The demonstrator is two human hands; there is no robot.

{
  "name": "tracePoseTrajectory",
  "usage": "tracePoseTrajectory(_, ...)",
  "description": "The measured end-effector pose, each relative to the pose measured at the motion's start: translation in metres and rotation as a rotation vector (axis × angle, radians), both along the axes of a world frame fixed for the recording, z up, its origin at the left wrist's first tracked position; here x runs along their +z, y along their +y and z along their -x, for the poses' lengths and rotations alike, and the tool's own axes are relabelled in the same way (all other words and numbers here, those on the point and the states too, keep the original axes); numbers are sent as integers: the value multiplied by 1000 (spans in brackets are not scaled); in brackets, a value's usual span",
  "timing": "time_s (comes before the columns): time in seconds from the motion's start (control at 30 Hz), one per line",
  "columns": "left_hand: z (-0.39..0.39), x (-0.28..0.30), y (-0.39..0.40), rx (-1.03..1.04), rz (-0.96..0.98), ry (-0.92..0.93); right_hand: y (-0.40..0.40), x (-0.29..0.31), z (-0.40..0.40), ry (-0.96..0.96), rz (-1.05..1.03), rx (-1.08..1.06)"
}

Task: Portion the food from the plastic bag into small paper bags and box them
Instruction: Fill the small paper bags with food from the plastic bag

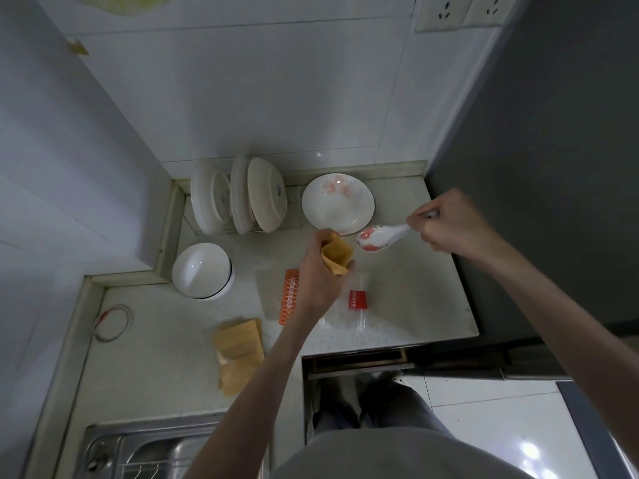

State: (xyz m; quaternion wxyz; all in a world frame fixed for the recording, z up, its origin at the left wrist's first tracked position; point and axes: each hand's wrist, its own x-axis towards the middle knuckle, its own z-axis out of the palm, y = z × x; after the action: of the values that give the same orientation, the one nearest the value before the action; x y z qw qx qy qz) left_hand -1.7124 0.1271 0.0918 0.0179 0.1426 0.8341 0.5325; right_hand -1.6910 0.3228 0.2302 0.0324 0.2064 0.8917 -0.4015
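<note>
— Fingers (423, 224) of right hand (449, 226) pinching spoon (380, 238); left hand (316, 274) curled round open small paper bag (337, 255).
— Filling step, then. Plastic bag (349, 305)?
— Flat on desk (415, 299), under left hand. Next: probably scooping, tipping into mouth.

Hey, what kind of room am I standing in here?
Most likely a small home kitchen: a steel sink set into the speckled countertop, plates drying upright in a dish rack, and tiled walls with power sockets above.
</note>
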Motion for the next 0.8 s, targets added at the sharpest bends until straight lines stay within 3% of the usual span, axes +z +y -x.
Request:
tracePoseTrajectory(0.13,7,8,0,-13,-47,104,9,-8,-5,10,172,-105)
tracePoseTrajectory(0.2,4,1,0,17,-34,29,12,-12,-7,-7,203,-137)
tracePoseTrajectory(0.27,0,-6,1,84,-33,-103,14,-16,-10,-15,191,-144)
tracePoseTrajectory(0.4,2,-5,5,-10,-19,33,24,-19,-17,4,80,-147)
tracePoseTrajectory(0.53,4,-15,2,38,7,-101,32,-29,-22,-38,71,-159)
tracePoseTrajectory(0.67,8,-12,-1,28,29,-30,37,-40,-28,-51,48,-160)
tracePoseTrajectory(0.8,11,-14,-6,67,50,-71,39,-50,-26,-81,46,-151)
